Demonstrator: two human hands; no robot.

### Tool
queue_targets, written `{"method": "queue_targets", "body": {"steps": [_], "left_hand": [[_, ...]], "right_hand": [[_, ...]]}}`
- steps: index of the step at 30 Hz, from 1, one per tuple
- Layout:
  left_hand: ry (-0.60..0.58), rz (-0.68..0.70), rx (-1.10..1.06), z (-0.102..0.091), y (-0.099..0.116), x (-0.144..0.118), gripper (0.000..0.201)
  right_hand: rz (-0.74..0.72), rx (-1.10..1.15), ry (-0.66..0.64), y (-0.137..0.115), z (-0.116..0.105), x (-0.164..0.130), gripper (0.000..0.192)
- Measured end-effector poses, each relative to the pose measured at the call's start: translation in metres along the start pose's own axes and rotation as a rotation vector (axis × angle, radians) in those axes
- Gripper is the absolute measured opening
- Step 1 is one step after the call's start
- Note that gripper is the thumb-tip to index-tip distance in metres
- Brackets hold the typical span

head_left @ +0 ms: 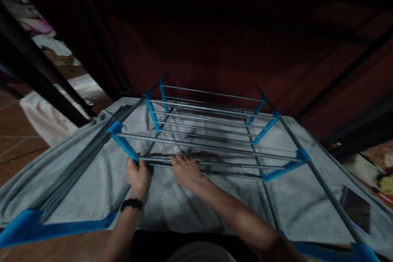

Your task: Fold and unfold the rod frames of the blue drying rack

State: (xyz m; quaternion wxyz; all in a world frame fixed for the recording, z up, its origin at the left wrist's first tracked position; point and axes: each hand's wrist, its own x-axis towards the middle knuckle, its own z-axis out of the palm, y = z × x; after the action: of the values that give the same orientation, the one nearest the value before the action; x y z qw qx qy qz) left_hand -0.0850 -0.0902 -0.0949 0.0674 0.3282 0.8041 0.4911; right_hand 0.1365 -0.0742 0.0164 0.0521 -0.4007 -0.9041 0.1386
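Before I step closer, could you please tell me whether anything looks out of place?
Possibly one thing: several grey rods lie bunched lengthwise along the left side of the rack, whereas its crossbars span its width between blue brackets. I see no spill or clear damage, though the picture is dim.

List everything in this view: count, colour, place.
Rack: one, grey-blue, centre
Rods: many, grey, across rack and along left
Brackets: several, blue, around rack
Blanket: one, grey, under rack
Phone-like slab: one, dark, blanket's right
Backdrop: one, dark red, behind
Striped cloth: one, pale, floor left
Poles: several, dark, left and right
Clutter: uncounted, multicoloured, upper left and right edge
Wristband: one, black, left wrist
Left hand: one, bare, at near-left bracket's end
Right hand: one, bare, over front rods
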Motion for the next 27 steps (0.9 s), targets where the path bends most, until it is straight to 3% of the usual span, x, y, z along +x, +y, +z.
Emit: {"method": "queue_targets", "body": {"steps": [5, 10, 14, 20, 27], "left_hand": [[0.030, -0.059, 0.155, 0.005, -0.001, 0.003, 0.044], [0.025, -0.093, 0.242, 0.009, -0.006, 0.006, 0.048], [0.047, -0.144, 0.255, 0.011, -0.006, 0.009, 0.037], [0.036, -0.087, 0.200, 0.010, -0.006, 0.009, 0.026], [0.041, -0.088, 0.153, 0.008, 0.000, 0.001, 0.020]], "right_hand": [[-0.028, -0.088, 0.070, -0.020, 0.012, 0.032, 0.048], [-0.183, -0.055, 0.022, -0.033, 0.021, 0.067, 0.032], [-0.177, -0.070, 0.043, -0.043, 0.026, 0.085, 0.030], [-0.204, -0.010, -0.099, -0.044, 0.015, 0.089, 0.034], [-0.197, 0.012, -0.118, -0.043, 0.007, 0.081, 0.044]]}}
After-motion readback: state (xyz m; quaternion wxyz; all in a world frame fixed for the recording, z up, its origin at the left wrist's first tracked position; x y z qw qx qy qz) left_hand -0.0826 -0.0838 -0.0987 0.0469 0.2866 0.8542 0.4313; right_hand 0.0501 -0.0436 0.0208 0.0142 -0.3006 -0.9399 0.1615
